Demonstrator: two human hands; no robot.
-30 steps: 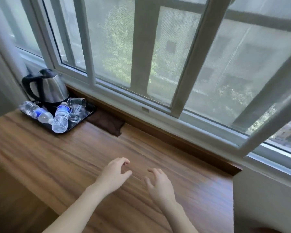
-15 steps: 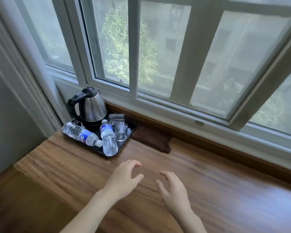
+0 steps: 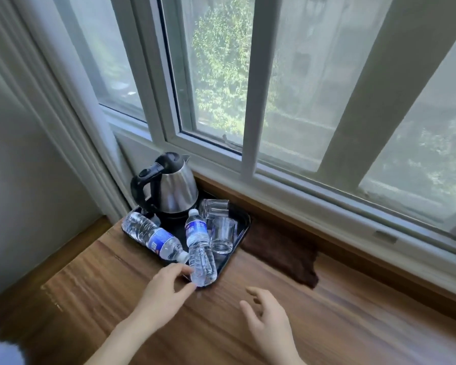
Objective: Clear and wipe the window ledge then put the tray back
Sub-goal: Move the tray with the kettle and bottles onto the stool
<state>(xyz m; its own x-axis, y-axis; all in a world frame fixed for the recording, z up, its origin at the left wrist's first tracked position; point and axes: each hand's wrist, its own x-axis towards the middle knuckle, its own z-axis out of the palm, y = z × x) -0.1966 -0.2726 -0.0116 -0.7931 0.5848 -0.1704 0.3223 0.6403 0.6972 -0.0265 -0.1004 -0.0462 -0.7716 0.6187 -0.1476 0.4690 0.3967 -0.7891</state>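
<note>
A black tray [image 3: 244, 219] is seen in the wooden ledge's [image 3: 353, 320] left corner. Its near rim is almost touched by the open, empty left hand [image 3: 163, 291]; the right hand [image 3: 269, 314], spread and empty, is farther off.

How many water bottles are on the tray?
2. One water bottle lies on the black tray's left side; the other bottle lies by the glasses, its base near the left hand.

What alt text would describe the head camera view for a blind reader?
Two open hands, left hand and right hand, reach toward a black tray on a wooden ledge holding a kettle, two water bottles and glasses; a brown cloth lies beside it.
</note>
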